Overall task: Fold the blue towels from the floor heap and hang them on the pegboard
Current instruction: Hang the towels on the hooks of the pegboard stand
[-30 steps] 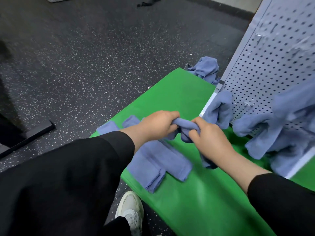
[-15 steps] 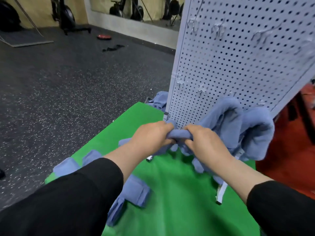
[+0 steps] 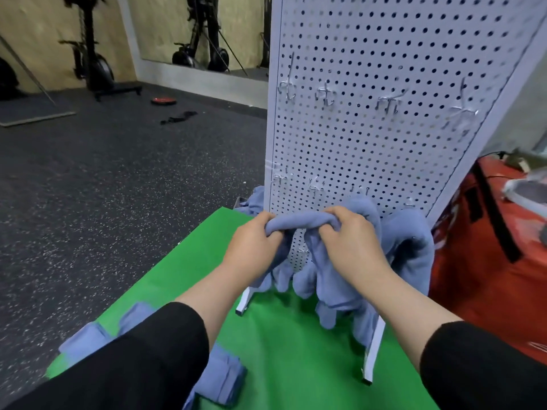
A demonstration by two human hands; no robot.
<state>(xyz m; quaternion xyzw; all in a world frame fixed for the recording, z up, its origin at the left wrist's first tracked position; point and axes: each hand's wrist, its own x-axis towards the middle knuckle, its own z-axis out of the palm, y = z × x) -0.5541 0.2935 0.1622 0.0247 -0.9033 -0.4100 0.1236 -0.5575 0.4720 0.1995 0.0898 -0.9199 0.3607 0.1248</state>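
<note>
Blue towel [image 3: 302,221] spans both gripping hands

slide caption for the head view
Both hands hold a folded blue towel up to the white pegboard.

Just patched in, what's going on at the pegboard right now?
A person holds a rolled blue towel up in front of the white pegboard, left hand and right hand each with a closed grip on it. More blue towels already hang low on the board, while folded ones lie on the green mat.
</note>
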